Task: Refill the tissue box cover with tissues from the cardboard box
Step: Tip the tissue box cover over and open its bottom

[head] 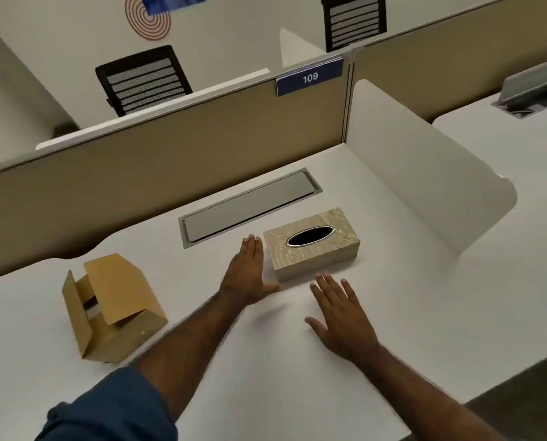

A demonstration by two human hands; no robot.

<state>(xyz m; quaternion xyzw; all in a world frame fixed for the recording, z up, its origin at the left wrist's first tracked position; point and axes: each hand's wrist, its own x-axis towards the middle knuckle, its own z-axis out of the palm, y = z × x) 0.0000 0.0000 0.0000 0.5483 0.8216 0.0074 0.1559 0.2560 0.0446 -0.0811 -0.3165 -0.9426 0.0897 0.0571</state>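
A beige patterned tissue box cover [316, 253] with a dark oval slot on top stands on the white desk [265, 377], right of centre. No tissue shows in the slot. My left hand [249, 272] lies flat and open beside the cover's left end, close to it. In front of the cover's near side, my right hand [342, 313] rests with fingers spread and holds nothing. A brown cardboard box [113, 313] lies on the desk at the left with its flaps open; something white shows inside.
A grey cable hatch [249, 208] is set into the desk behind the cover. A tan partition [170, 148] with a sign reading 109 closes the back, and a white divider [425, 173] stands at the right. Two black chairs stand beyond the partition.
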